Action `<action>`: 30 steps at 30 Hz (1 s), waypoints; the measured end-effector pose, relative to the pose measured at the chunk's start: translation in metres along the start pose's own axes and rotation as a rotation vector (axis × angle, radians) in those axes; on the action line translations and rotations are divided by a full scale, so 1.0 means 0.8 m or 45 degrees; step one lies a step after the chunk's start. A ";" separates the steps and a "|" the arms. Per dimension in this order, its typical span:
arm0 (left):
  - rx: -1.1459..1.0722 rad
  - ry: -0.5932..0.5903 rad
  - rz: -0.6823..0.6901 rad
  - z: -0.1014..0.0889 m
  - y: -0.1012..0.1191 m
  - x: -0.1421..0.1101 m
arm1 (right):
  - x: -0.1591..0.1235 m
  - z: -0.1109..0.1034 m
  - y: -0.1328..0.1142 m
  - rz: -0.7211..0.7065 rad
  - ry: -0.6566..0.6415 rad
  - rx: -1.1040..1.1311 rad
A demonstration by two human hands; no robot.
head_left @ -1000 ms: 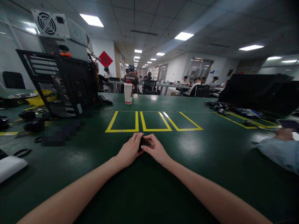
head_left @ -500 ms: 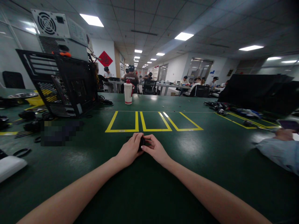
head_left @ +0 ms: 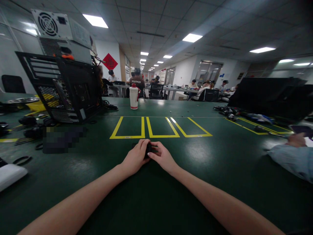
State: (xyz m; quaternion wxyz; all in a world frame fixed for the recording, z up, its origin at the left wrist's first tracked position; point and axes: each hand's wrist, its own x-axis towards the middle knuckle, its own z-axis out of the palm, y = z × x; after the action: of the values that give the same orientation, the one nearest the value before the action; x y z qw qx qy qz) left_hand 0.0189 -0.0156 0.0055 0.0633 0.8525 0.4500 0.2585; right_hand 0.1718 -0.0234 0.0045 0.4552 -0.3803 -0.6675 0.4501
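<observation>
A small black object (head_left: 148, 150) is held between my two hands, low over the green table (head_left: 156, 195); its kind is mostly hidden by the fingers. My left hand (head_left: 137, 155) is closed around it from the left, fingers wrapped over the top. From the right, my right hand (head_left: 162, 157) grips its side with thumb and fingertips. Just beyond the hands, strips of yellow tape (head_left: 161, 136) mark three open-ended boxes on the tabletop.
A black computer case (head_left: 73, 88) with a power supply (head_left: 56, 26) on top stands left. A white cup (head_left: 133, 97) stands farther back. Cables and dark parts (head_left: 34, 125) lie left, more parts (head_left: 228, 112) right. Another person's sleeve (head_left: 290, 160) rests at the right edge.
My hands and the black object stay in nearly the same place. At the right edge, the other person's hand and the thing in it have shifted slightly.
</observation>
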 end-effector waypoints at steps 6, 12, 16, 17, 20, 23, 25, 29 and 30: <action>-0.001 -0.010 0.004 0.000 0.000 0.000 | -0.004 0.000 -0.003 -0.059 -0.008 -0.007; -0.002 0.003 0.015 -0.002 0.000 0.000 | -0.002 -0.001 -0.004 -0.032 0.016 -0.031; 0.011 -0.002 0.014 -0.003 0.000 -0.001 | -0.001 -0.001 -0.002 0.040 0.001 -0.064; 0.008 0.003 0.015 -0.003 0.000 -0.001 | -0.001 -0.001 -0.001 0.036 -0.003 -0.058; -0.004 0.009 0.016 -0.002 0.000 -0.001 | -0.001 -0.001 -0.001 -0.013 -0.014 0.013; -0.008 -0.001 0.007 -0.001 0.000 0.000 | -0.001 -0.001 0.000 -0.043 -0.035 0.097; -0.003 -0.003 -0.003 0.000 0.000 0.001 | 0.000 0.000 0.003 -0.052 -0.031 0.140; 0.017 0.002 -0.014 0.001 0.001 0.001 | 0.003 -0.001 0.006 -0.019 -0.011 0.201; 0.016 0.003 -0.009 0.000 0.001 0.001 | 0.004 -0.001 0.006 -0.001 -0.017 0.209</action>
State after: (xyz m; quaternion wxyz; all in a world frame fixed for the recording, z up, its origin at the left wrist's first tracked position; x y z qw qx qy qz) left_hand 0.0199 -0.0151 0.0057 0.0581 0.8508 0.4549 0.2565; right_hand 0.1720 -0.0189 0.0006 0.4805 -0.3383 -0.6315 0.5058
